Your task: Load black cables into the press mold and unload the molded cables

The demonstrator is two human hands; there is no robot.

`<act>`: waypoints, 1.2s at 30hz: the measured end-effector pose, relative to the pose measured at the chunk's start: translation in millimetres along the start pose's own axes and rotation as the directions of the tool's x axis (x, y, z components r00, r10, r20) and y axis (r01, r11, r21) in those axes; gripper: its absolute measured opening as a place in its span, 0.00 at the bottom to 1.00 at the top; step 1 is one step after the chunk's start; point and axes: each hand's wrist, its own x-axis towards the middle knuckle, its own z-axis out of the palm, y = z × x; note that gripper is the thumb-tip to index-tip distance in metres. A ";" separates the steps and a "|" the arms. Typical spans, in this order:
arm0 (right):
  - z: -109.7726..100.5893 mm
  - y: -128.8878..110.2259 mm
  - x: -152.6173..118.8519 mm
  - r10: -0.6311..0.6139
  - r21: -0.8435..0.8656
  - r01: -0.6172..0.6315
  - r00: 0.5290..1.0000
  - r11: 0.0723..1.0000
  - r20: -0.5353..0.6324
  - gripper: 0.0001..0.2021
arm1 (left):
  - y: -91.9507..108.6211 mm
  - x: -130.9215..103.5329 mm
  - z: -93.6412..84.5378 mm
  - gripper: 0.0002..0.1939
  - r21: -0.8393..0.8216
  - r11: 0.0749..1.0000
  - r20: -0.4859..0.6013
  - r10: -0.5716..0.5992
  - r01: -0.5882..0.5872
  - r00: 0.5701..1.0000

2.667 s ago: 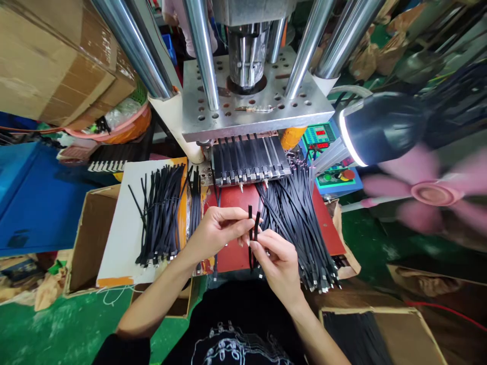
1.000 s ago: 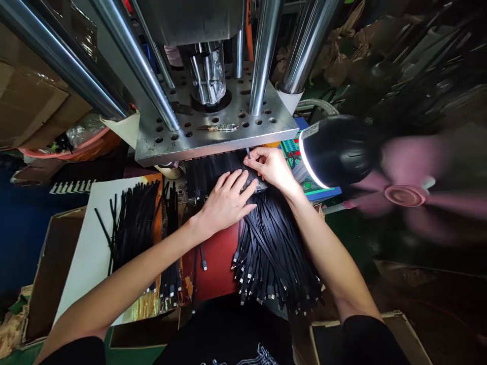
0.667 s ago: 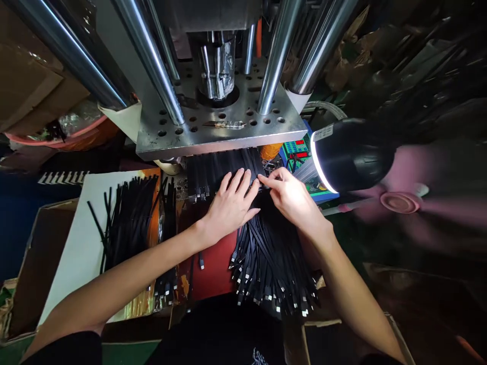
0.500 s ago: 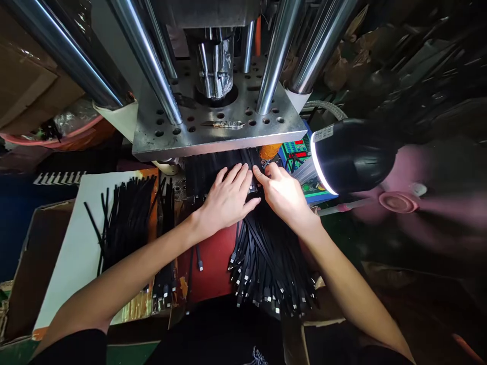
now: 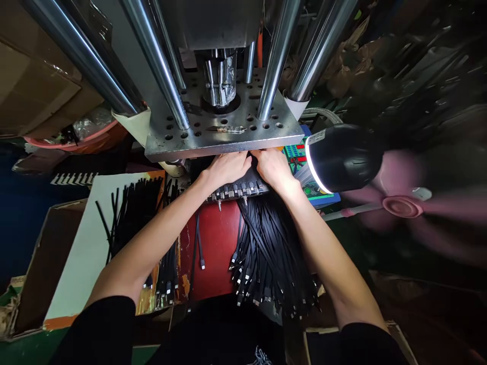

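Observation:
My left hand (image 5: 231, 167) lies on the black cables laid side by side in a fixture (image 5: 238, 190), its fingertips partly hidden below the front edge of the thick metal plate (image 5: 228, 144). Close to its right, my right hand (image 5: 271, 165) touches the far part of the same cables, fingers bent and mostly hidden. A row of small connectors shows along the fixture's near edge. From there a large bundle of black cables (image 5: 272, 243) with metal-tipped plugs hangs over the red surface (image 5: 216, 243).
Steel columns (image 5: 160, 66) rise from the plate. A lit black lamp (image 5: 342, 157) stands at right before a spinning pink fan (image 5: 403, 207) and a control box (image 5: 323, 197). More black cables (image 5: 137, 213) lie on a white board (image 5: 83, 243) at left.
Both hands have moved forward, partly under the plate's edge, uncovering the row of connectors. My left hand's outstretched fingers have bent. The whole view has shifted slightly.

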 end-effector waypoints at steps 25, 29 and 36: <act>0.7 3.8 -112.5 -0.237 -0.174 0.210 0.961 0.962 -0.146 0.19 | 25.2 -14.9 -17.0 0.23 -0.113 0.993 0.005 -0.016 0.017 1.000; -0.3 -2.4 -109.5 -0.199 -0.159 0.185 0.977 0.970 -0.079 0.21 | 70.7 -128.0 -57.8 0.26 -0.361 0.921 0.033 0.171 -0.148 0.985; -40.9 0.1 -175.2 -0.139 0.090 0.141 0.990 0.986 -0.026 0.19 | 107.5 -351.9 -41.1 0.21 -0.557 0.654 0.667 -0.014 0.511 0.745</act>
